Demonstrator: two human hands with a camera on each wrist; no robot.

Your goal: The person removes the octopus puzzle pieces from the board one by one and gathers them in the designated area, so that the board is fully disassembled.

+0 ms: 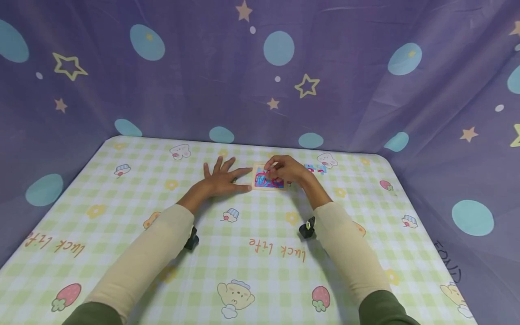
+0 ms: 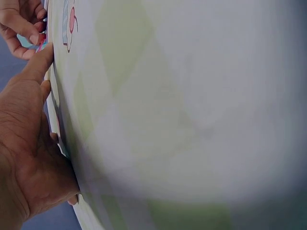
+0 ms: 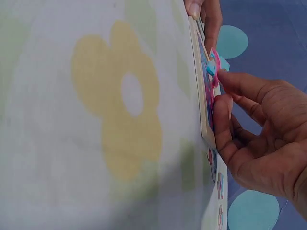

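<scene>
A small jigsaw puzzle board (image 1: 268,188) with a pale wooden frame and a pink, blue and purple picture lies flat near the far side of the table. My left hand (image 1: 219,183) rests on the cloth with fingers spread, its thumb and index finger against the frame's left edge. Over the board, my right hand (image 1: 290,170) pinches a pink and light-blue puzzle piece (image 3: 214,62) between thumb and finger. In the right wrist view the piece stands tilted above the picture; whether it touches cannot be told. The right fingers cover part of the board in the head view.
Several loose puzzle pieces (image 1: 318,169) lie to the right of the board, partly behind the right hand. The table wears a green and white checked cloth (image 1: 264,280) with printed cartoons. A purple curtain (image 1: 219,76) with stars hangs behind the table's far edge.
</scene>
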